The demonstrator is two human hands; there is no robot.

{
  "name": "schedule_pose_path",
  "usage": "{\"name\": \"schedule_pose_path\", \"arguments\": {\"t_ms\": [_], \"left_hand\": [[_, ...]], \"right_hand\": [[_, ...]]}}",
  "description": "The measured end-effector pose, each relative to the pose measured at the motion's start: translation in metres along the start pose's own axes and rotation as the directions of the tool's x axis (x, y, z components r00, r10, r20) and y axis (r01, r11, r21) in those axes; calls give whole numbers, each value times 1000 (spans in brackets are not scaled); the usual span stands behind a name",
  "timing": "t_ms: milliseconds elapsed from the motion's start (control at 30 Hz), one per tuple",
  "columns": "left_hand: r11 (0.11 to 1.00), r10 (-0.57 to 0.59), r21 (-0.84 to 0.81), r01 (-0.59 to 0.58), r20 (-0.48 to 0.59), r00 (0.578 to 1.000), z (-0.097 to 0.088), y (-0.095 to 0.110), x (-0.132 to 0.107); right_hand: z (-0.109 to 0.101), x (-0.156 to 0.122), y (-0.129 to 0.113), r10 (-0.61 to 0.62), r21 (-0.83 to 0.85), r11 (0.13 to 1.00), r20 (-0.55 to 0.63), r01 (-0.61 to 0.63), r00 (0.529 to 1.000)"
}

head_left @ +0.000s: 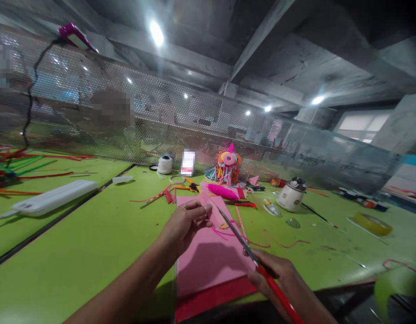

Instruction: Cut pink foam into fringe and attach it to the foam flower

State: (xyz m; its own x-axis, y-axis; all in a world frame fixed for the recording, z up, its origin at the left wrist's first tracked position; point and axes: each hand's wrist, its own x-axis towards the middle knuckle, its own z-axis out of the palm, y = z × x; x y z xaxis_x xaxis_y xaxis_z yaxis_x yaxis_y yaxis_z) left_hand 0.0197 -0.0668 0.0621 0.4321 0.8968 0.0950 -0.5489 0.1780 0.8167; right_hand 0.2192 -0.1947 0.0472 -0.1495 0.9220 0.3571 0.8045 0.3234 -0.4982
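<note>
Between the fingers of my left hand is a folded-looking piece of pink paper, pinched near its lower left edge. My right hand grips a pair of scissors with red handles. Their long metal blades point up and left, the tips close beside the pink paper; whether they touch it I cannot tell. Beneath both hands lie larger sheets of pink paper, with a dark red sheet showing at the near edge. Loose pink strips trail to the right of the scissors.
Behind the paper stand a colourful fringed paper craft and a bright pink yarn bundle. To the right are a white cup-like bottle and a yellow tape roll. A white power strip lies left. A perforated metal screen borders the table.
</note>
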Motion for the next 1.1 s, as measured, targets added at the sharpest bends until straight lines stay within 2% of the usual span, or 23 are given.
{"name": "schedule_pose_path", "arguments": {"t_ms": [133,267,500,667,833,1100], "left_hand": [[999,39,-21,-40,-54,998,-1,2,2],[998,56,-24,-58,-60,997,0,1,1],[997,55,49,-53,-44,998,3,0,-1],[995,86,46,-85,-31,996,5,0,-2],[992,116,59,-112,-72,991,3,-2,-1],[992,117,58,-113,-84,990,6,-1,-4]], "right_hand": [[5,-16,6,16,79,997,-29,-14,999],[11,-22,10,50,37,998,-63,-47,997],[10,-5,-2,25,-9,1000,-53,-25,998],[7,2,-14,55,-76,995,-20,-56,998],[7,4,-16,89,-130,987,-1,-89,996],[9,5,-18,74,-136,988,-22,-77,997]]}}
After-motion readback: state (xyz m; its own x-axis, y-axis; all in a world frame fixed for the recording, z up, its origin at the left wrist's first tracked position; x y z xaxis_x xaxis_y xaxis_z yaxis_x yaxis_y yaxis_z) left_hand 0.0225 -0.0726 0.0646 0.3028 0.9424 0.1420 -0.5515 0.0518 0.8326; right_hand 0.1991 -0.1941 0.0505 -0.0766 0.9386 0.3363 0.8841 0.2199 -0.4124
